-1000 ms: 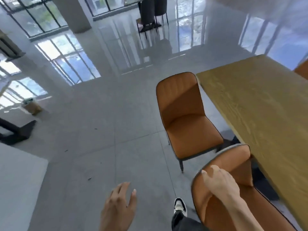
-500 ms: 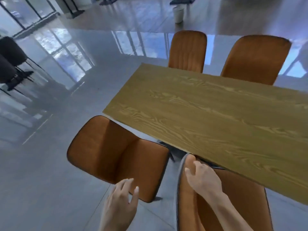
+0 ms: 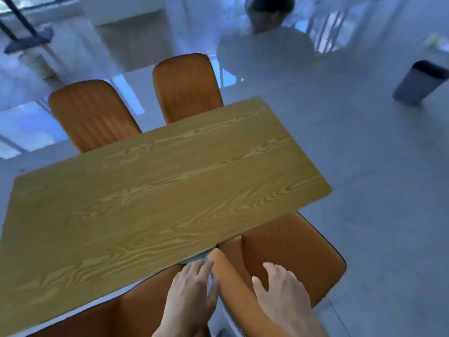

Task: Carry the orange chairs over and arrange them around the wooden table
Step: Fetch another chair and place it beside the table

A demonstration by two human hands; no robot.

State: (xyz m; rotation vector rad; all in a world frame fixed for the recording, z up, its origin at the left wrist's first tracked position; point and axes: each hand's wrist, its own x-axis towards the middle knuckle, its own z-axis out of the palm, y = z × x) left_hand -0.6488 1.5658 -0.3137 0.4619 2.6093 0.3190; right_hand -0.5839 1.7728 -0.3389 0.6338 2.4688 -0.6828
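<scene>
The wooden table point(image 3: 158, 190) fills the middle of the view. Two orange chairs stand at its far side, one at the left point(image 3: 92, 115) and one further right point(image 3: 187, 88). Two more are tucked in along the near edge: one at the bottom left point(image 3: 136, 310) and one at the right point(image 3: 296, 254). My left hand point(image 3: 192, 293) lies flat over the gap between the near chairs, fingertips touching the right chair's back edge. My right hand point(image 3: 281, 293) rests palm down on that chair's back, fingers spread, not wrapped around it.
A grey bin point(image 3: 418, 81) stands on the glossy floor at the far right. A blurred person in white point(image 3: 264, 52) is beyond the table. A dark stand point(image 3: 24, 37) is at the far left.
The view has swung round along the table, so all of it shows. My right hand no longer grips the chair's top edge. My left hand has come down between the two near chairs.
</scene>
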